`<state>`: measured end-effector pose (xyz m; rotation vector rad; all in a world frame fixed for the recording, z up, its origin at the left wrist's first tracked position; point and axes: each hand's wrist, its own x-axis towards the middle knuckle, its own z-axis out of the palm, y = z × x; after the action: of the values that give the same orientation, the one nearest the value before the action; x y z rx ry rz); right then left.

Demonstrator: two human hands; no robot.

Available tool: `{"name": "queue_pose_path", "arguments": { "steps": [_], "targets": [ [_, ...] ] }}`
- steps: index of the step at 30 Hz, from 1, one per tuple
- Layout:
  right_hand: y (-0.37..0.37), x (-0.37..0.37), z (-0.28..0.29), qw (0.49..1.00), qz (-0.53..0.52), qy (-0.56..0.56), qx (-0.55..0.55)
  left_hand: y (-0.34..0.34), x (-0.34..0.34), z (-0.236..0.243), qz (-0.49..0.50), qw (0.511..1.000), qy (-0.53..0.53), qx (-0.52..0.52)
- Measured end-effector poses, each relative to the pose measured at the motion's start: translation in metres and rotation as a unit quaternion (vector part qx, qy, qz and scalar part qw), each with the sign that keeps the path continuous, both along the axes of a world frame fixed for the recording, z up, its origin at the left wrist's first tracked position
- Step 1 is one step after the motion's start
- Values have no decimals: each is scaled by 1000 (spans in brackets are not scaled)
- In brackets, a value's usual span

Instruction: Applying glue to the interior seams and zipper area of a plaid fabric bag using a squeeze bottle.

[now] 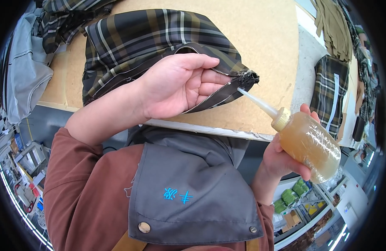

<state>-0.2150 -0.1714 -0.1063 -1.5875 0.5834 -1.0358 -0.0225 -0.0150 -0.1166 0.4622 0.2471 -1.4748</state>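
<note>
My left hand [172, 85] lies palm up, with its fingers reaching into the unzipped opening of a dark plaid fabric piece [134, 35] and holding it from inside. The thumb stretches over the opening, while the fingertips are hidden by the cloth. Metal zipper teeth [210, 97] run along both edges and meet near a frayed dark end [248, 78]. In my right hand [278, 161] is a squeeze bottle [312, 146] of amber liquid, tilted, with a yellowish cap. Its long pale nozzle [260, 103] points at the zipper edge beside the frayed end, touching or almost touching it.
The fabric rests on a tan worktable [260, 37], whose front edge runs just before my apron [188, 180]. Grey cloth [23, 71] hangs at the left. Another plaid piece [329, 92] and brown fabric [333, 29] lie on the right. Green bundles [290, 195] sit on a lower shelf.
</note>
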Motion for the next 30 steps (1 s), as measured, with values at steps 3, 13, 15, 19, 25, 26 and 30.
{"name": "queue_pose_path", "arguments": {
  "steps": [3, 13, 15, 19, 25, 26, 30],
  "targets": [
    [0, -1, -4, 997, 54, -26, 47, -1, -1, 1, -8, 1000, -9, 25],
    [12, -1, -14, 962, 210, -141, 102, -1, -1, -3, -10, 1000, 10, 17],
    [11, -3, -14, 965, 208, -132, 95, -1, -1, -3, -8, 1000, 11, 21],
    [3, -3, -10, 989, 90, -103, 57, -1, -1, -2, -7, 1000, 10, 7],
    [0, -9, -12, 992, 96, -67, 42, -2, -2, -3, -15, 1000, 3, 10],
    [0, -11, -13, 975, 191, -89, 75, -3, -3, -3, -20, 999, -13, 24],
    [8, -6, -5, 966, 129, -57, 217, -7, -4, 11, -27, 998, -52, 19]
  ]
}}
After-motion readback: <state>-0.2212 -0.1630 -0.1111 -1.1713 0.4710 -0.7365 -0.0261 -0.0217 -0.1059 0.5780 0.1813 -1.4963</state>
